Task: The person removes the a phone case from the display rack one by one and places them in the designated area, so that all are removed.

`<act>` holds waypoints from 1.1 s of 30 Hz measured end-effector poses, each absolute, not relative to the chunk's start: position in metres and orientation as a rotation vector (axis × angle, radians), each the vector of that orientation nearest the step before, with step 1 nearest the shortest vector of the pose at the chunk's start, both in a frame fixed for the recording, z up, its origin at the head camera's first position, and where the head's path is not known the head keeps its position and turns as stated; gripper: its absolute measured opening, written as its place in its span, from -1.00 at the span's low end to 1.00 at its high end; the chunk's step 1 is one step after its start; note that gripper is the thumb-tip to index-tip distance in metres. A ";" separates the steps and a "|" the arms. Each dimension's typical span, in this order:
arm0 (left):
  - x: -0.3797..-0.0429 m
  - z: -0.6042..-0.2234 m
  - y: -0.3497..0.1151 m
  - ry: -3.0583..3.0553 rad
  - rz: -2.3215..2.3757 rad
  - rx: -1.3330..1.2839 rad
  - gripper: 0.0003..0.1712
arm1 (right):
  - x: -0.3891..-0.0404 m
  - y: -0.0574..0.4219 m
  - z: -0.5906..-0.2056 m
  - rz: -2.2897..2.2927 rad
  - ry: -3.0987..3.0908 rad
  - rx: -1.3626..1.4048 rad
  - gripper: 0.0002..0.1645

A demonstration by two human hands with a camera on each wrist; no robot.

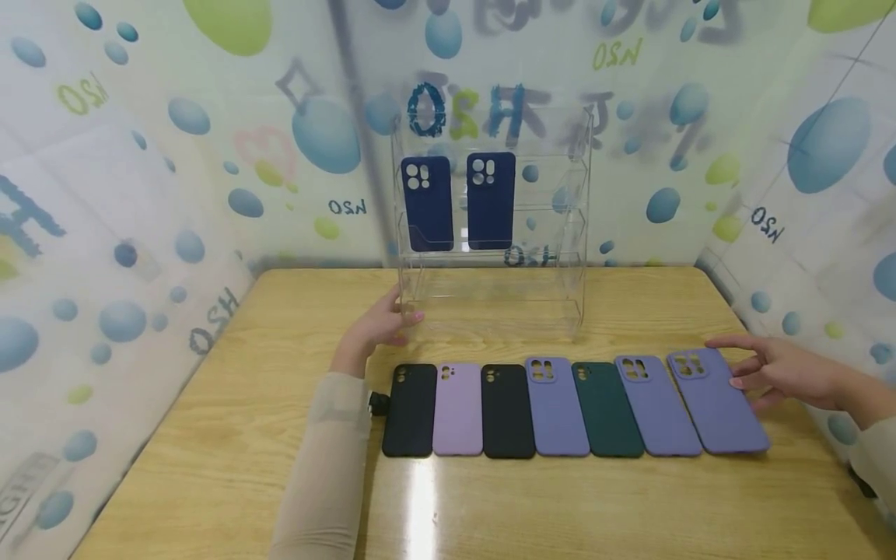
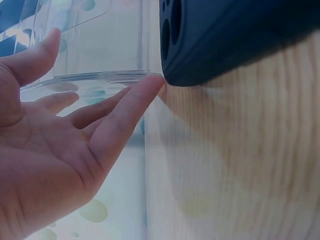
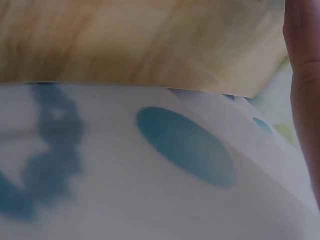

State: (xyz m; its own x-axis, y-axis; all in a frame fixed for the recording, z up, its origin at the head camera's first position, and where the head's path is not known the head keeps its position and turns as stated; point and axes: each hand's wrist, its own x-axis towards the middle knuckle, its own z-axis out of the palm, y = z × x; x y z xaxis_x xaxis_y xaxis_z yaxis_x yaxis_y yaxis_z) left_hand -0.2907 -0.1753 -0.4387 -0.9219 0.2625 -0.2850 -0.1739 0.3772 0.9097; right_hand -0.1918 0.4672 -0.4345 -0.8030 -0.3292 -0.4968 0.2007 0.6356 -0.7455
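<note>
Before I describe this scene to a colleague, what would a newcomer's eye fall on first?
Probably the row of seven phone cases across the table, black, lilac, purple and green. Behind it, two dark blue cases stand side by side on a clear rack. At the row's right end, the fingers of the right hand touch a purple case.

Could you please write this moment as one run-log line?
left hand: at base of clear rack | right hand: touching rightmost purple phone case | table: seven cases in a row | rack: two navy cases
</note>
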 end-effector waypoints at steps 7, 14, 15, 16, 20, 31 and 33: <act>-0.291 -0.441 -0.176 2.265 1.551 0.069 0.08 | -0.185 0.463 -0.441 -1.117 2.290 -0.074 0.06; -0.292 -0.443 -0.177 2.262 1.556 0.050 0.09 | -0.180 0.456 -0.441 -1.055 2.358 -0.082 -0.02; -0.292 -0.443 -0.177 2.263 1.557 0.050 0.09 | -0.180 0.455 -0.440 -1.048 2.355 -0.078 -0.02; -0.292 -0.443 -0.178 2.266 1.555 0.054 0.09 | -0.180 0.454 -0.440 -1.036 2.356 -0.062 -0.01; -0.292 -0.442 -0.179 2.276 1.549 0.059 0.08 | -0.183 0.450 -0.437 -1.003 2.344 -0.033 0.06; -0.288 -0.437 -0.176 2.268 1.560 0.060 0.07 | -0.189 0.452 -0.434 -0.959 2.309 -0.027 0.05; -0.288 -0.437 -0.175 2.269 1.561 0.055 0.06 | -0.191 0.453 -0.430 -0.952 2.285 -0.045 0.07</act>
State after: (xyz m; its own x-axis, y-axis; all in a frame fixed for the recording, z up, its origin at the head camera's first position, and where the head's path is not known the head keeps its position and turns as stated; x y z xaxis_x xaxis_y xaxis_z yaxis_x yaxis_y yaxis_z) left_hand -0.2875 -0.1753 -0.4368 -0.9253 0.2456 -0.2889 -0.1819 0.3808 0.9066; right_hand -0.1912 0.4529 -0.4303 -0.7859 -0.2677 -0.5574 0.2071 0.7354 -0.6452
